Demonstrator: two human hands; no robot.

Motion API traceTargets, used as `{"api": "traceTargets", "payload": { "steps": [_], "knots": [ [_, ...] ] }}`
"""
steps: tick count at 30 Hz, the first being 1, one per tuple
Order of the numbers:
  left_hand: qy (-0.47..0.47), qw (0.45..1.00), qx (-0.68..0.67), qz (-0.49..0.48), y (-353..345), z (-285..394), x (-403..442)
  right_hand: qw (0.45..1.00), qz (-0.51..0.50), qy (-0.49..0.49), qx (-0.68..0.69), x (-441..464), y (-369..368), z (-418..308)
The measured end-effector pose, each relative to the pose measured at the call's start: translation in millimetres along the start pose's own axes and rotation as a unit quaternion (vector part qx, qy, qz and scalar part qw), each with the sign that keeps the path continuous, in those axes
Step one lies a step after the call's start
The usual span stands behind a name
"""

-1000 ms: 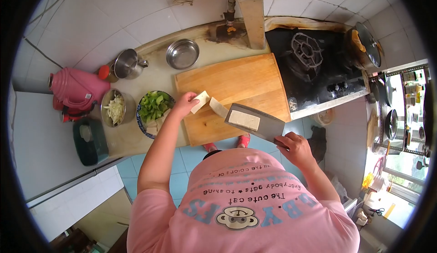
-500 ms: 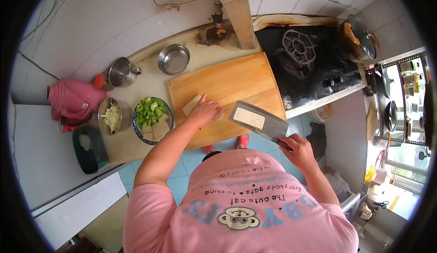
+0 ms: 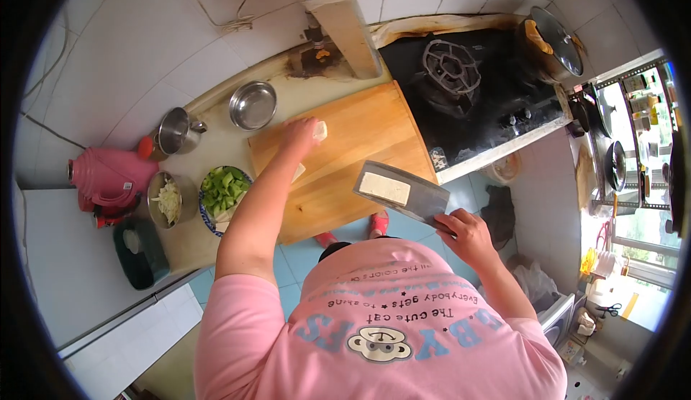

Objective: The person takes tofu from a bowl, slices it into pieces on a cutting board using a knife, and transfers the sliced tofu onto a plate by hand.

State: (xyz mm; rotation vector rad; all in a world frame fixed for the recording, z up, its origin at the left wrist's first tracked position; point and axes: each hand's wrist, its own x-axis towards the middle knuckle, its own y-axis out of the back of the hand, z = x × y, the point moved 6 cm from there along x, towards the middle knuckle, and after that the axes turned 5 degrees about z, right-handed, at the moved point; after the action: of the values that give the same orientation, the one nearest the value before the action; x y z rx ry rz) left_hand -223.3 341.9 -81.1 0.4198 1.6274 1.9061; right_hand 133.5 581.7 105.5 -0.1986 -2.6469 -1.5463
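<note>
The head view showed the right hand (image 3: 461, 231) clamped on a cleaver (image 3: 428, 202) bearing a tofu slab (image 3: 385, 188) at the cutting board (image 3: 367, 130)'s near-right edge. The left hand (image 3: 299, 139) met a tofu piece (image 3: 321, 131) above its far-left part, finger closure indeterminable. Tofu likely handled soft, fragile; support beneath was advisable.

The left forearm (image 3: 263, 216) partly hides a tofu slice (image 3: 299, 172) and the blue-rimmed bowl (image 3: 206, 217); the right grip (image 3: 464, 236) partly covers the cleaver (image 3: 426, 196) at its handle. The bottom edge crops the pink T-shirt (image 3: 381, 299).
</note>
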Motion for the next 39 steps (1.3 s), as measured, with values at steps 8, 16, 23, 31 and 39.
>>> {"api": "traceTargets", "payload": {
  "steps": [8, 16, 23, 31, 39],
  "knots": [
    [-0.154, 0.96, -0.224, 0.06, 59.0, 116.2, -92.2, 0.996, -0.041, 0.077, 0.019, 23.7, -11.2, 16.4],
    [-0.083, 0.967, -0.229, -0.073, 24.7, 127.7, -168.3, 0.978, -0.109, 0.176, 0.017, 46.8, -43.0, -6.2],
    [-0.04, 0.968, -0.238, -0.07, 31.3, 78.1, -194.6, 0.975, -0.116, 0.187, 0.023, 49.9, -79.6, -53.6],
    [-0.014, 0.945, -0.236, -0.227, 21.3, 25.1, -218.4, 0.977, -0.121, 0.175, 0.002, 30.8, -115.7, -118.8],
    [-0.106, 0.94, -0.299, -0.126, 30.5, 5.3, -228.5, 0.986, -0.072, 0.148, 0.034, 24.3, -125.3, -135.3]
  ]
}}
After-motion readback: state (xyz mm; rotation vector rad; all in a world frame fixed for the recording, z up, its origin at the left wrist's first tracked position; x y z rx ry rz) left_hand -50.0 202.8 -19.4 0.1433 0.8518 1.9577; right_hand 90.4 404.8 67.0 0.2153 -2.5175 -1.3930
